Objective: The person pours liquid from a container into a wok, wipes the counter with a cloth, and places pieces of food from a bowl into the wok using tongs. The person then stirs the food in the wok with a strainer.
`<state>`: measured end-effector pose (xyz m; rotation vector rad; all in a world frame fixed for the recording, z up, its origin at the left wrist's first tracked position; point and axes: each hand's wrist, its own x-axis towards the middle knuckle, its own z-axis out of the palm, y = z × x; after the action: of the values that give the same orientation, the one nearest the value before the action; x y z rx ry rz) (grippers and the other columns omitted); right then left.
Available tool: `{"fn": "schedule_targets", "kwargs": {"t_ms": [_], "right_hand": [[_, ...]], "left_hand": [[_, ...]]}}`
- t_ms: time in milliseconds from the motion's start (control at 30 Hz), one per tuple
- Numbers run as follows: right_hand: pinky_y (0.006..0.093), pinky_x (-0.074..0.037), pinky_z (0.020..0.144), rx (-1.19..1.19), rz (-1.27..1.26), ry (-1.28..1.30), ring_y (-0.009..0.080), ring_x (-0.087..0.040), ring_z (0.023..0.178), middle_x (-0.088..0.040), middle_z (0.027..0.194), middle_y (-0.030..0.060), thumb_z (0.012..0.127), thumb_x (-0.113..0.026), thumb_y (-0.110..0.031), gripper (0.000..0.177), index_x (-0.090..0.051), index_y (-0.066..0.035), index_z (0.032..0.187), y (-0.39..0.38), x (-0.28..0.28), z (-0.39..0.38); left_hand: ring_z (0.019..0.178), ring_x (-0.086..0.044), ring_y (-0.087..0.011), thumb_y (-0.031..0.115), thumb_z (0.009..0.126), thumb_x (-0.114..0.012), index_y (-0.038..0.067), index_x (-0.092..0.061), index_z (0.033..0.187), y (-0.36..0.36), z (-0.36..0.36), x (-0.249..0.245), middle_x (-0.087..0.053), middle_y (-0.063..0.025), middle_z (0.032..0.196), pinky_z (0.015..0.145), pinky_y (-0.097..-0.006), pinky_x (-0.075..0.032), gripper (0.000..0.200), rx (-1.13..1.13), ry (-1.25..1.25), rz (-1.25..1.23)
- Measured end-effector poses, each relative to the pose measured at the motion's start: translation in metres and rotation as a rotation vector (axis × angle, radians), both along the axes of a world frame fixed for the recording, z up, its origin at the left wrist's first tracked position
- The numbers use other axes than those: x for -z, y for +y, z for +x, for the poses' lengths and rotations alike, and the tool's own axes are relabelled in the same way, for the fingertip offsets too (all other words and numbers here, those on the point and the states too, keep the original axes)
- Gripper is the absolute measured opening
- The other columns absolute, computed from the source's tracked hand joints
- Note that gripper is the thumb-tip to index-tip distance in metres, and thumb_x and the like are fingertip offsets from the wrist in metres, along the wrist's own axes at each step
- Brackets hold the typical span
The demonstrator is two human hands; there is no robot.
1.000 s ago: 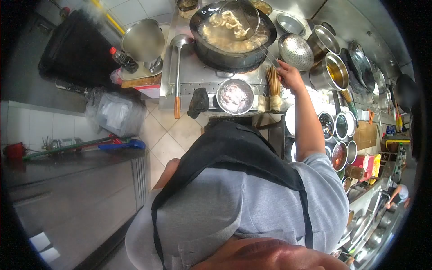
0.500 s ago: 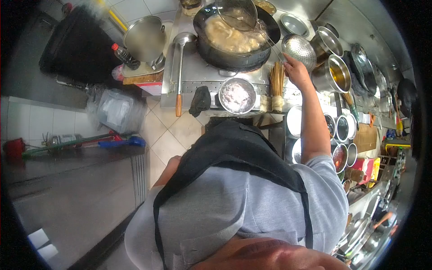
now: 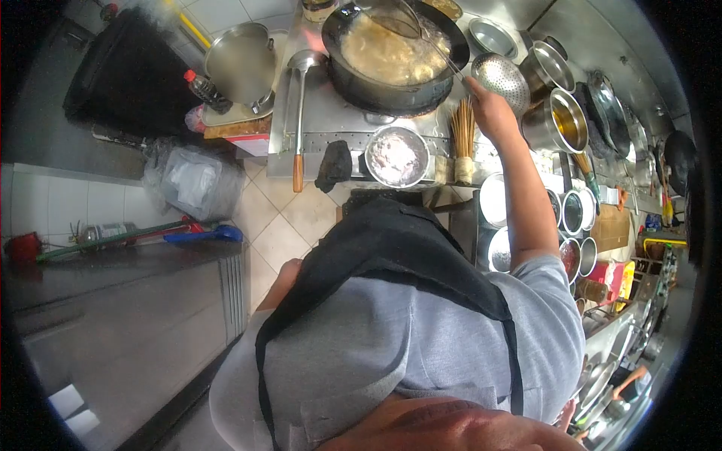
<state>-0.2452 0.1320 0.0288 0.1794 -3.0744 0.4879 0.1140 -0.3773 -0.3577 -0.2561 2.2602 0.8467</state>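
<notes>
My right hand (image 3: 490, 107) is closed round the long handle of a wire-mesh strainer (image 3: 396, 18). The strainer's round basket hangs over the far part of a large black wok (image 3: 376, 99). Pale, foamy pieces of food (image 3: 383, 62) lie in bubbling liquid in the wok. Just below my right hand stands a bamboo wok brush (image 3: 463, 143). A perforated metal skimmer (image 3: 500, 83) lies right beside the hand. Of my left side only a bit of arm shows beside the apron, and my left hand is out of sight.
A ladle (image 3: 301, 113) lies left of the wok, a dark cloth (image 3: 332, 167) and a bowl of white stuff (image 3: 397, 156) in front. Pots, one with yellow oil (image 3: 565, 124), stand at right above seasoning containers (image 3: 573, 213). A large pot (image 3: 239, 60) and bottle (image 3: 203, 89) stand left.
My right hand has moved slightly up and left, with the strainer's basket shifting toward the wok's far side. More of the foamy liquid shows now.
</notes>
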Motion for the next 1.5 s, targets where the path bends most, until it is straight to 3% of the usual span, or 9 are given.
{"fn": "schedule_targets", "kwargs": {"t_ms": [667, 967, 1067, 1167, 1233, 1367, 1433, 1467, 1500], "right_hand": [[0.0446, -0.050, 0.089, -0.055, -0.010, -0.038, 0.0395, -0.065, 0.101, -0.067, 0.109, 0.0238, 0.096, -0.050, -0.017, 0.045, -0.052, -0.022, 0.141, 0.009, -0.040, 0.010], [0.0476, -0.051, 0.087, -0.007, 0.095, 0.003, 0.0407, -0.065, 0.097, -0.067, 0.105, 0.0253, 0.095, -0.047, -0.013, 0.045, -0.053, -0.022, 0.139, 0.025, -0.060, 0.029], [0.0487, -0.051, 0.085, 0.141, 0.114, 0.030, 0.0413, -0.065, 0.097, -0.067, 0.105, 0.0243, 0.095, -0.048, -0.016, 0.045, -0.053, -0.026, 0.139, 0.033, -0.082, 0.040], [0.0494, -0.051, 0.085, 0.162, 0.055, 0.121, 0.0422, -0.065, 0.097, -0.067, 0.106, 0.0240, 0.095, -0.049, -0.017, 0.044, -0.054, -0.027, 0.138, 0.054, -0.077, 0.038], [0.0457, -0.050, 0.084, 0.199, 0.067, 0.164, 0.0410, -0.065, 0.099, -0.067, 0.104, 0.0256, 0.097, -0.050, -0.017, 0.045, -0.051, -0.021, 0.141, 0.058, -0.076, 0.039], [0.0477, -0.050, 0.083, 0.270, 0.058, 0.171, 0.0423, -0.065, 0.096, -0.067, 0.103, 0.0266, 0.095, -0.050, -0.017, 0.047, -0.051, -0.023, 0.141, 0.073, -0.052, 0.037], [0.0505, -0.050, 0.082, 0.260, 0.126, 0.140, 0.0438, -0.064, 0.094, -0.066, 0.103, 0.0269, 0.095, -0.051, -0.018, 0.048, -0.050, -0.026, 0.142, 0.083, -0.030, 0.037], [0.0505, -0.050, 0.082, 0.267, 0.124, 0.139, 0.0438, -0.064, 0.094, -0.066, 0.103, 0.0269, 0.095, -0.051, -0.018, 0.048, -0.050, -0.026, 0.142, 0.089, -0.018, 0.036], [0.0513, -0.050, 0.082, 0.254, 0.119, 0.102, 0.0433, -0.065, 0.094, -0.066, 0.101, 0.0269, 0.095, -0.048, -0.018, 0.047, -0.049, -0.026, 0.142, 0.095, -0.006, 0.035]], "left_hand": [[0.090, -0.068, -0.0376, 0.028, 0.089, -0.056, -0.002, -0.071, 0.094, -0.005, -0.013, 0.011, -0.070, -0.0239, 0.098, 0.081, -0.0424, -0.052, 0.034, 0.183, 0.167, 0.051], [0.093, -0.068, -0.0346, 0.029, 0.095, -0.051, -0.001, -0.072, 0.099, 0.013, -0.020, -0.034, -0.071, -0.0217, 0.099, 0.082, -0.0400, -0.051, 0.037, -0.318, -0.185, 0.200], [0.094, -0.067, -0.0337, 0.029, 0.096, -0.048, -0.001, -0.072, 0.100, -0.004, -0.008, 0.009, -0.070, -0.0233, 0.101, 0.082, -0.0400, -0.051, 0.038, -0.191, -0.075, 0.057], [0.093, -0.067, -0.0326, 0.028, 0.097, -0.047, -0.002, -0.071, 0.102, -0.018, -0.008, 0.034, -0.070, -0.0239, 0.100, 0.081, -0.0395, -0.051, 0.039, 0.343, 0.309, -0.053], [0.095, -0.067, -0.0357, 0.027, 0.097, -0.046, -0.001, -0.070, 0.104, 0.003, -0.021, -0.020, -0.069, -0.0247, 0.102, 0.083, -0.0408, -0.051, 0.038, -0.196, -0.059, 0.087], [0.098, -0.065, -0.0393, 0.029, 0.097, -0.046, -0.001, -0.069, 0.106, -0.009, -0.020, 0.035, -0.069, -0.0249, 0.103, 0.088, -0.0422, -0.051, 0.039, 0.242, 0.213, -0.093], [0.100, -0.064, -0.0419, 0.031, 0.095, -0.047, -0.001, -0.070, 0.103, 0.013, -0.025, -0.014, -0.068, -0.0247, 0.104, 0.088, -0.0451, -0.051, 0.040, -0.506, -0.183, 0.326], [0.100, -0.064, -0.0419, 0.031, 0.095, -0.047, -0.001, -0.070, 0.103, 0.009, -0.026, -0.010, -0.068, -0.0247, 0.104, 0.088, -0.0451, -0.051, 0.040, -0.500, -0.184, 0.323], [0.099, -0.064, -0.0416, 0.032, 0.095, -0.047, 0.000, -0.069, 0.103, 0.006, -0.028, -0.005, -0.069, -0.0241, 0.103, 0.085, -0.0455, -0.052, 0.041, -0.123, -0.006, 0.130]]}}
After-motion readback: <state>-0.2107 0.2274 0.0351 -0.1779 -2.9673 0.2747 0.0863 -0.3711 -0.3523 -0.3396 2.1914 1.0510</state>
